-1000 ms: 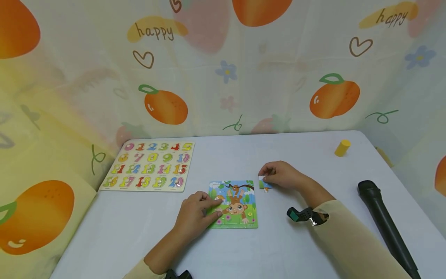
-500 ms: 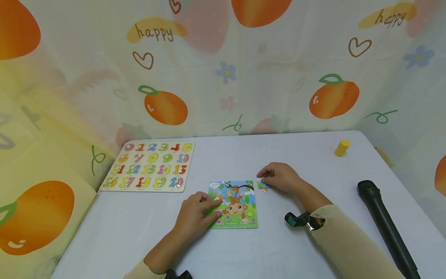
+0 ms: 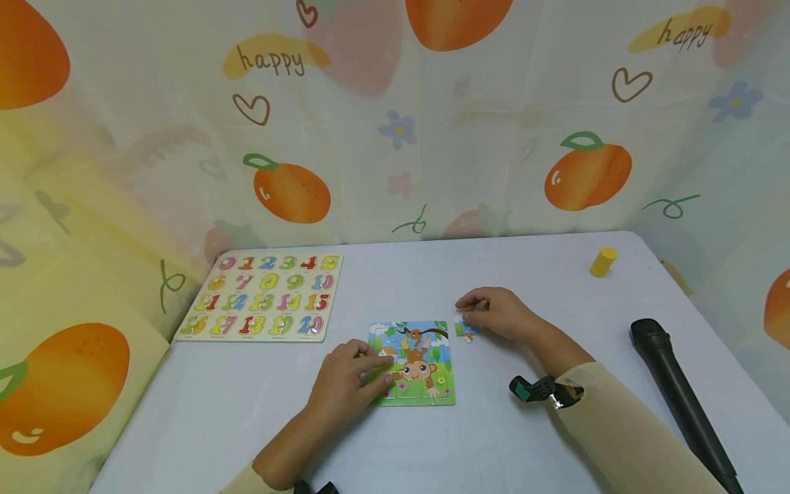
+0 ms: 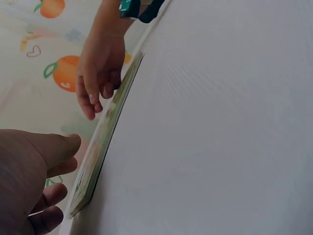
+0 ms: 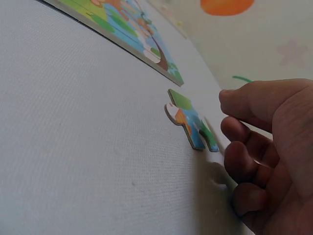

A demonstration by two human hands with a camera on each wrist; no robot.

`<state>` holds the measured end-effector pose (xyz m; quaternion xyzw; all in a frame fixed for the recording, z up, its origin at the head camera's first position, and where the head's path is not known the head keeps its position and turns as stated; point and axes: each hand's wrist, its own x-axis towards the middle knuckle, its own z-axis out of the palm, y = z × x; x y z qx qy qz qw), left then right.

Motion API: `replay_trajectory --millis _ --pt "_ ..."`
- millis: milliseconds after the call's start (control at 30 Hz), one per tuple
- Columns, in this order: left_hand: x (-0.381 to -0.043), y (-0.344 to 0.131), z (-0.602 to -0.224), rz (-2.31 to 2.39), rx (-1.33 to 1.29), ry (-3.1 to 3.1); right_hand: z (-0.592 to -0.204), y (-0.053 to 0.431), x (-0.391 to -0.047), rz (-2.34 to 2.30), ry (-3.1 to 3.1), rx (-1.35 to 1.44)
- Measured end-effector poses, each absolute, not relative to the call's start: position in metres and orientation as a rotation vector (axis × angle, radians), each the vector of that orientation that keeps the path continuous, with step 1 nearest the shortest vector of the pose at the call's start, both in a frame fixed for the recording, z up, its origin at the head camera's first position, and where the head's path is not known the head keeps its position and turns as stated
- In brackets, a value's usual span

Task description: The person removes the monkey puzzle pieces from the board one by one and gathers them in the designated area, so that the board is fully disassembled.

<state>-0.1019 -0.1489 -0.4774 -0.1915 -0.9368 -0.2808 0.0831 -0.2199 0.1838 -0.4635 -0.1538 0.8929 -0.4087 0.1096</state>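
Note:
A square jigsaw puzzle [image 3: 432,363] with a hanging monkey picture lies on the white table. My left hand [image 3: 348,377] is at its left edge, thumb and fingers apart and reaching over the picture; contact is hard to judge. A loose jigsaw piece [image 3: 461,330] lies just right of the puzzle. In the right wrist view this piece [image 5: 188,120] is flat on the cloth, with a rounded knob and a notch. My right hand [image 3: 501,313] hovers beside and over it, fingers loosely bent; a small gap separates thumb and piece in the right wrist view.
A number board [image 3: 262,296] lies at the back left. Toward the right edge are a yellow cylinder [image 3: 603,262] and a long black microphone [image 3: 681,398]. A fruit-printed cloth [image 3: 457,144] hangs behind the white table [image 3: 395,453].
Over the last second my right hand and the loose piece have shifted slightly left, nearer the puzzle. My left hand stays almost still.

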Motion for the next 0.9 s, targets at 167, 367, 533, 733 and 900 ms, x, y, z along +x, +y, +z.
replay_trajectory --millis 167,367,533,733,900 --pt "-0.103 -0.144 -0.476 -0.816 -0.655 -2.778 -0.459 0.182 -0.220 -1.247 2.562 -0.450" --pt "-0.106 -0.138 -0.477 -0.838 -0.644 -2.823 -0.453 0.176 -0.223 -1.266 2.510 -0.506" --pt "-0.107 -0.136 -0.479 -0.854 -0.639 -2.882 -0.450 0.168 -0.225 -1.259 2.478 -0.588" --pt "-0.109 -0.136 -0.482 -0.828 -0.645 -2.883 -0.449 0.157 -0.226 -1.258 2.434 -0.642" --pt "-0.111 -0.136 -0.486 -0.844 -0.639 -2.882 -0.448 0.145 -0.227 -1.278 2.381 -0.678"
